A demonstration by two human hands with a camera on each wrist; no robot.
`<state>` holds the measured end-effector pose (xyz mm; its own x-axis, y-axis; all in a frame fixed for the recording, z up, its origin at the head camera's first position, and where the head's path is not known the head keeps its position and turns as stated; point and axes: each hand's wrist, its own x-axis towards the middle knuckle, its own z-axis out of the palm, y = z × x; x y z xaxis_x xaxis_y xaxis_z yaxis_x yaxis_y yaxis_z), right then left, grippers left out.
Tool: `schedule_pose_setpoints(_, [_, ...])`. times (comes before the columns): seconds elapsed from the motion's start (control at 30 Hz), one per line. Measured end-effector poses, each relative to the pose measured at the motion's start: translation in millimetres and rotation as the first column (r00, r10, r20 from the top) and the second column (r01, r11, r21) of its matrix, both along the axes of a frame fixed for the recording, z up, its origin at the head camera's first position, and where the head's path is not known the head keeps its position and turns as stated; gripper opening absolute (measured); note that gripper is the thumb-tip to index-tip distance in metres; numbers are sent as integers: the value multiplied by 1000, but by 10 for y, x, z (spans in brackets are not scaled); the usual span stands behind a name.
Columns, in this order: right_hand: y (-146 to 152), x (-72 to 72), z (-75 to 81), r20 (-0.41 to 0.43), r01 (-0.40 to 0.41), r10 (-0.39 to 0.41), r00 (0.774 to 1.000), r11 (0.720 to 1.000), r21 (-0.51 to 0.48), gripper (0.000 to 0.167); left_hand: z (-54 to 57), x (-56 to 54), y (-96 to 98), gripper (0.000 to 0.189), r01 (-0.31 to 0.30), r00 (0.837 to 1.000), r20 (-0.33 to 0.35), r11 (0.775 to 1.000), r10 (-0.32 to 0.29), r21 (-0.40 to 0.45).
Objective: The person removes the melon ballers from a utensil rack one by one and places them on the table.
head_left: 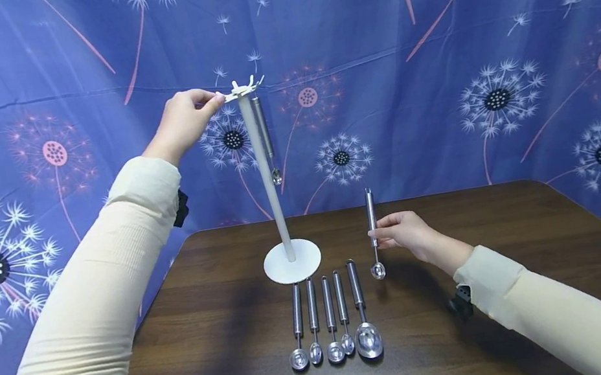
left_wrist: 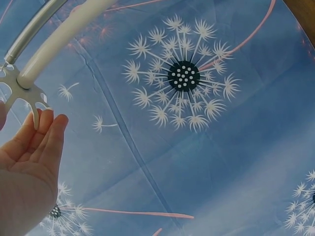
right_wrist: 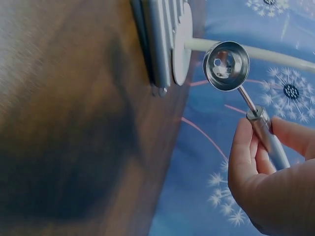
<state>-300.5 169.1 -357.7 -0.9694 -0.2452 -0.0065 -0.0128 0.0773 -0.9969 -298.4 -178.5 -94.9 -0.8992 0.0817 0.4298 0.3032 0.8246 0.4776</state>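
My left hand [head_left: 186, 120] pinches one of the hooks at the top of a white utensil stand [head_left: 265, 173]. In the left wrist view the fingertips meet a prong of the hook ring [left_wrist: 22, 93]. From another hook a metal melon baller [head_left: 263, 128] hangs beside the pole. My right hand [head_left: 408, 236] holds a second melon baller [head_left: 372, 219] by its handle, raised above the table with the bowl down. Its round bowl [right_wrist: 226, 66] shows hollow side out in the right wrist view.
On the brown wooden table [head_left: 215, 358], several metal scoops [head_left: 330, 320] lie in a row in front of the stand's round base [head_left: 304, 269]. The rightmost, a larger scoop [head_left: 368, 337], has a big oval bowl. A blue dandelion-print cloth [head_left: 418, 149] hangs behind.
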Motion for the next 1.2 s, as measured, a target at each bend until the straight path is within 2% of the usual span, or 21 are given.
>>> schedule_pose_setpoints(0.1, [-7, 68, -54, 19, 4, -4, 1000, 1000, 7, 26, 6, 12, 18, 51, -6, 1000, 0, 1000, 6, -3])
schedule_pose_setpoints(0.13, [-53, 191, 54, 48, 33, -35, 998, 998, 44, 27, 7, 14, 21, 51, -10, 1000, 0, 1000, 10, -6])
schedule_pose_setpoints(0.43, [-61, 348, -61, 93, -6, -1, 996, 997, 80, 36, 19, 23, 13, 52, -23, 1000, -6, 1000, 23, -1])
schedule_pose_setpoints(0.63, [-32, 412, -187, 122, -28, 17, 992, 995, 95, 31, 3, 21, 17, 52, -17, 1000, -17, 1000, 17, 7])
schedule_pose_setpoints(0.77, [-24, 450, -219, 145, -33, 17, 989, 993, 110, 28, 0, 14, 27, 52, -14, 1000, -20, 1000, 14, 9])
schedule_pose_setpoints(1.0, [-57, 490, -295, 180, -36, 0, 984, 979, 200, 24, 2, 11, 30, 52, -8, 1000, -18, 1000, 8, 11])
schedule_pose_setpoints(1.2, [-123, 551, -394, 202, -59, 10, 979, 970, 235, 25, 1, 2, 26, 52, -9, 1000, -14, 1000, 9, 12])
